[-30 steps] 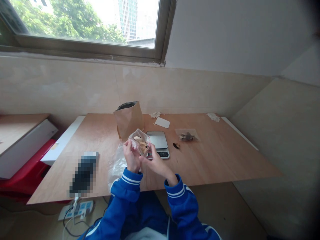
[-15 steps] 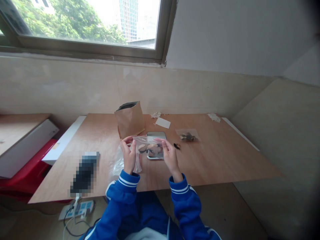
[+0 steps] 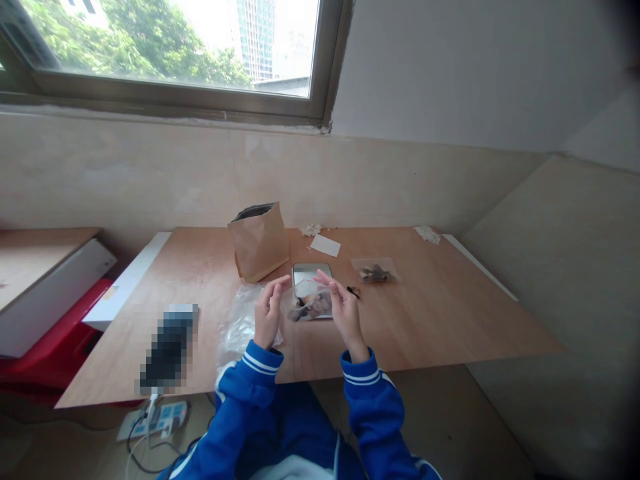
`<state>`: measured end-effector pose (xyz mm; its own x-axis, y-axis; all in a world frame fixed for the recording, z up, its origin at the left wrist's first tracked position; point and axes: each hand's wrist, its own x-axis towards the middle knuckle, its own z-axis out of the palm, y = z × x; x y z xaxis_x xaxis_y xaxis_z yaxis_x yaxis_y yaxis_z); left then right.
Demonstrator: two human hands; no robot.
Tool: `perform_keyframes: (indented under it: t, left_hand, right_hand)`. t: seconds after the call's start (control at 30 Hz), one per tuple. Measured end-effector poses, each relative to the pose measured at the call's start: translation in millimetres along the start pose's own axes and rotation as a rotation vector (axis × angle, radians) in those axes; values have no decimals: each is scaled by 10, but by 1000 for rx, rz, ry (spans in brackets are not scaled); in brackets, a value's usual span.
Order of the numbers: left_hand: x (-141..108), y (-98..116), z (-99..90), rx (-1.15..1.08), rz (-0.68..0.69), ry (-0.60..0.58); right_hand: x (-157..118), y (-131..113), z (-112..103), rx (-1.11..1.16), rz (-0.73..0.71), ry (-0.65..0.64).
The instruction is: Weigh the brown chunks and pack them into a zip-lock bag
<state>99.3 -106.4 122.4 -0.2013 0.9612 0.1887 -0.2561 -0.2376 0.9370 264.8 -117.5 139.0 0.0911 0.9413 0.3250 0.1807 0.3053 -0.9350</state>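
bag-handling step: filled clear bag [image 3: 319, 305] over scale [image 3: 303, 271]. left hand [image 3: 268, 315] open, left of scale; right hand [image 3: 345, 313] at bag edge, can't tell if gripping. next move calls for steady fingers.

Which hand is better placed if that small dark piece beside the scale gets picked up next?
Likely the right hand: it is close to the dark piece, while the left hand is across the scale.

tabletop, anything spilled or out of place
Yes: a small dark piece lies loose on the tabletop, left of a clear bag of similar-looking bits, perhaps dropped. White scraps by the back edge look stray too.
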Motion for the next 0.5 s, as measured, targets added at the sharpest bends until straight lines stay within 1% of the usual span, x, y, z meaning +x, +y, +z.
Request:
perform_keyframes:
  t: [0.03, 0.13, 0.2, 0.27, 0.37, 0.43, 0.5]
  left_hand:
    - [12, 4, -31, -12, 12, -6]
    - [41, -2, -121, -11, -19, -108]
    - [32, -26, -128, 29, -31, -120]
    - [-3, -51, -85, 44, -40, -79]
    - [-70, -71, 12, 32, -61, -42]
    - [-104, -76, 49, 31, -41, -45]
    - [-122, -87, 50, 58, 5, -85]
  right_hand:
    - [0, 20, -28, 29, 14, 37]
    - [-2, 93, -76, 94, 55, 156]
    - [-7, 141, -64, 93, 93, 225]
    - [-16, 178, -27, 62, 114, 236]
    - [-32, 205, 32, 23, 106, 194]
    - [-37, 210, 48, 5, 106, 207]
    - [-39, 212, 45, -15, 110, 244]
